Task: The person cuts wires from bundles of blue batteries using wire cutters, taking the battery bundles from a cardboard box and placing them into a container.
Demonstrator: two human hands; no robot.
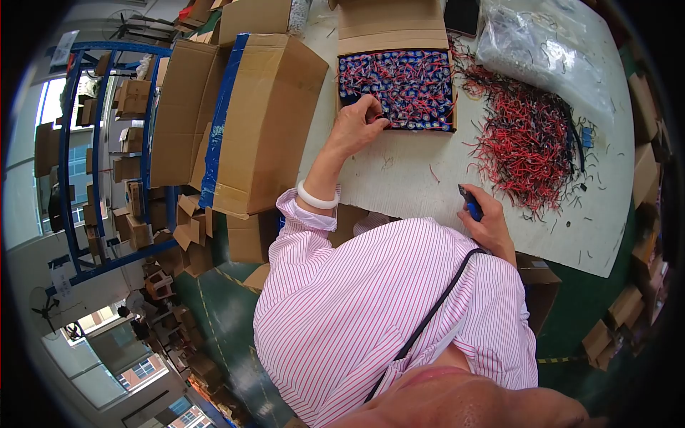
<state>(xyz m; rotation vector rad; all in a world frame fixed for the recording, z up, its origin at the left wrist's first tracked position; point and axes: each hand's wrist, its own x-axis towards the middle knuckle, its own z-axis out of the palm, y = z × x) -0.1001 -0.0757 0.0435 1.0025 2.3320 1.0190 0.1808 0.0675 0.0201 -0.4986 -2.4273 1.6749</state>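
Note:
An open cardboard box (454, 93) on the table holds tightly packed blue cylindrical parts (410, 78) with red and black wires. At the box's near left corner is my left hand (357, 127), its thumb and fingers pinched together among the wire ends. Whatever is between those fingertips is too small to make out. My right hand (491, 227) rests by the table's near edge, closed around a small blue-and-black hand tool (471, 202). Most of that tool is hidden by the palm. To its right lies a heap of short red and black wires (524, 146).
Clear plastic bags (546, 50) lie at the far right beside a dark flat object (462, 16). A large cardboard carton (267, 125) with blue tape stands at the left. Loose wire scraps dot the white tabletop (399, 182). Blue shelving (107, 257) with boxes stands farther left.

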